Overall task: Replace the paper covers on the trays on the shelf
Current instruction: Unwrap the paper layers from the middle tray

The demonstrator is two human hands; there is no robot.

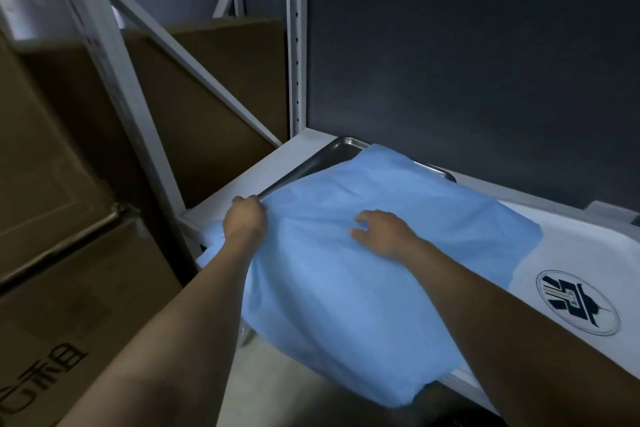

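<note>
Your left grip (pixel 244 218) is curled round the left edge of the blue paper cover (pixel 346 281), pinching it just beside the front left corner of the metal tray (pixel 332 153). Your right grip (pixel 384 234) lies on top of the cover near its middle, with the fingers loosely spread and resting flat on the paper, holding nothing.

The cover is draped over most of the tray. Only the tray's far rim and left corner show bare. The paper is creased, its near part hangs over the front edge of the shelf (pixel 239 189), and its right side overlaps a white sheet (pixel 585 253) lying next to it on the same shelf. That sheet carries a round dark emblem (pixel 577 302).

The shelf is a pale, flat board set in a white metal rack. A slotted upright (pixel 296 45) stands at its back left corner, and a diagonal brace (pixel 194 59) runs down toward it. Behind the shelf is a dark grey wall (pixel 467 55).

To your left, brown cardboard boxes (pixel 52 184) are stacked in the neighbouring bay, and the lowest has dark printed characters on its face. The room is dim, with the light falling mostly on the blue paper and the shelf board.
</note>
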